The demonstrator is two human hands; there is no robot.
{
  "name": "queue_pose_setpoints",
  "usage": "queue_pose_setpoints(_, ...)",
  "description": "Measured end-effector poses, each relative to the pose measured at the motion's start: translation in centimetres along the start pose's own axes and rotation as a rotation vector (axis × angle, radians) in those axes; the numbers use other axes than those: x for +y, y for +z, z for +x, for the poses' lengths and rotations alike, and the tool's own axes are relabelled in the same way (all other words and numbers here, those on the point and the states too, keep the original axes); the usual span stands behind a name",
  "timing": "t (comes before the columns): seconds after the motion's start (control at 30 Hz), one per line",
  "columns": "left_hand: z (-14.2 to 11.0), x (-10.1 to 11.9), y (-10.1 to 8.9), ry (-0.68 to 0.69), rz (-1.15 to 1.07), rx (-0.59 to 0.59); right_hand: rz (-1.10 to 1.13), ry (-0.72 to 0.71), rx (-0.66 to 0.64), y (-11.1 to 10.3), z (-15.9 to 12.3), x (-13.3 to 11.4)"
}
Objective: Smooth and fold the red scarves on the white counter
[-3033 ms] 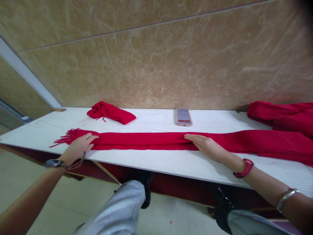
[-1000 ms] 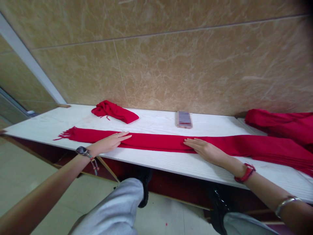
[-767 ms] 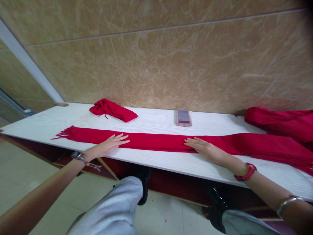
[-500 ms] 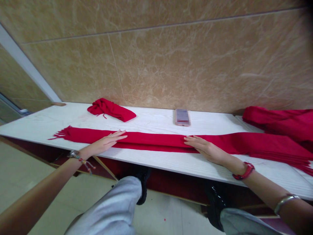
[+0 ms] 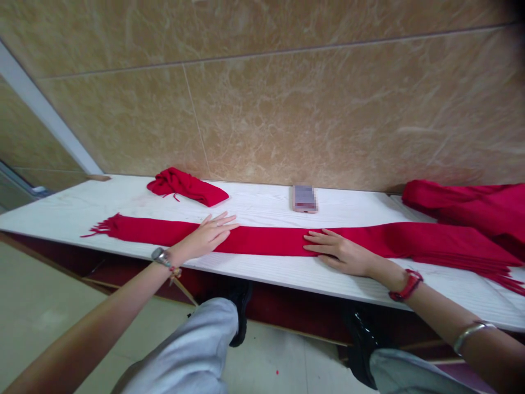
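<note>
A long red scarf (image 5: 268, 241) lies flat in a narrow strip along the white tabletop (image 5: 246, 269), its fringe spread at the left end. My left hand (image 5: 207, 236) rests on it left of the middle, fingers spread and reaching past its far edge. Farther right, my right hand (image 5: 338, 251) lies palm down on the same strip with the fingers stretched out. Neither hand grips the cloth. At the right, the strip meets several layered red fringed edges (image 5: 463, 249); where one piece ends there I cannot tell.
Behind the scarf sits a crumpled red cloth (image 5: 186, 186) at the left. A phone (image 5: 304, 198) lies near the tiled wall (image 5: 287, 120). More bunched red fabric (image 5: 463, 205) is at the back right. Open shelving (image 5: 295, 309) runs below the tabletop.
My left hand has slid to the right along the scarf. The fold line along the scarf's near side has gone, and it now lies smooth. My right hand has barely moved.
</note>
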State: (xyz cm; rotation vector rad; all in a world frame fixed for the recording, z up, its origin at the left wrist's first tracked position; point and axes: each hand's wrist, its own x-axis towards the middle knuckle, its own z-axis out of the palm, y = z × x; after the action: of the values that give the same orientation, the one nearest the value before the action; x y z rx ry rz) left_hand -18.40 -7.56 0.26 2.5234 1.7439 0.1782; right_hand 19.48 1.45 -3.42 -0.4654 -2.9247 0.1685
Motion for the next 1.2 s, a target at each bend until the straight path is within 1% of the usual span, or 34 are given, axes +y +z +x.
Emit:
queue_pose_setpoints(0.07,2.4,2.7,1.3,0.061,0.01,0.044,-0.021,0.056,0.014,-0.2,0.7,-0.8)
queue_pose_setpoints(0.13,4.4,4.9,2.7,0.102,0.029,0.045,-0.053,0.135,0.04,-0.1,1.6,-1.8)
queue_pose_setpoints(0.2,5.6,6.3,3.9,0.105,0.056,0.012,-0.097,0.212,0.036,0.3,2.3,-2.5)
queue_pose_setpoints(0.23,5.8,6.6,4.2,0.097,0.073,-0.008,-0.121,0.24,0.02,0.5,2.5,-2.7)
queue_pose_setpoints(0.3,5.8,6.6,4.5,0.075,0.11,-0.033,-0.175,0.275,-0.012,0.9,2.4,-2.6)
queue_pose_setpoints(0.37,5.6,6.1,4.5,0.064,0.14,-0.043,-0.24,0.304,-0.029,1.0,1.5,-1.9)
queue_pose_setpoints(0.5,5.4,4.4,4.2,0.082,0.162,-0.054,-0.404,0.372,-0.099,0.6,-2.3,0.6)
queue_pose_setpoints(0.6,5.5,3.3,4.1,0.101,0.161,-0.064,-0.506,0.394,-0.147,0.2,-5.1,2.2)
queue_pose_setpoints(0.67,5.6,3.0,3.8,0.102,0.155,-0.087,-0.532,0.423,-0.129,-0.1,-5.9,2.5)
queue_pose_setpoints(0.73,5.9,3.4,3.4,0.075,0.152,-0.119,-0.519,0.484,-0.058,-0.4,-5.7,2.3)
queue_pose_setpoints(0.8,6.7,5.0,2.9,0.049,0.158,-0.12,-0.482,0.531,0.036,-0.7,-4.7,1.5)
queue_pose_setpoints(0.9,8.9,8.8,2.8,0.093,0.169,-0.04,-0.422,0.522,0.12,-0.9,-2.6,0.2)
queue_pose_setpoints(0.97,10.6,11.5,3.3,0.137,0.164,0.009,-0.386,0.501,0.113,-0.7,-1.6,-0.4)
queue_pose_setpoints(1.03,12.1,13.5,4.3,0.158,0.147,0.006,-0.357,0.484,0.068,-0.4,-1.3,-0.6)
queue_pose_setpoints(1.1,13.0,14.3,5.2,0.175,0.137,-0.022,-0.343,0.498,0.02,-0.2,-2.0,-0.3)
queue_pose_setpoints(1.2,13.3,14.0,5.9,0.195,0.131,-0.056,-0.365,0.599,-0.011,-0.4,-4.2,0.7)
